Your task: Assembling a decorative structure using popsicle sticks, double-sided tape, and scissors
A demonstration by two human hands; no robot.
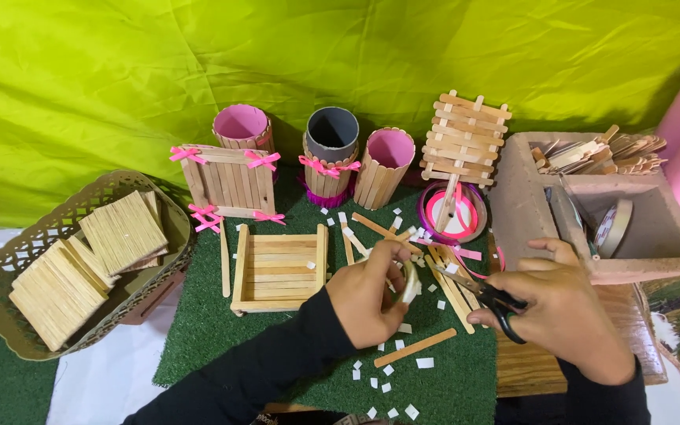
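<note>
The left hand point(371, 293) pinches a small roll of tape point(409, 281); the right hand point(564, 308) grips black scissors point(488, 299), blades aimed at it. So close, the tips may nick the fingers, I'd judge, or a snipped bit may drop among the white scraps point(383, 376) on the near green mat point(206, 330)

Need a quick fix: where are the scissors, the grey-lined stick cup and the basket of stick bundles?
scissors point(491, 300): head view, on the black handles in the right hand.
grey-lined stick cup point(331, 132): head view, on its grey inner wall.
basket point(11, 253): head view, on its left lattice rim.
</note>
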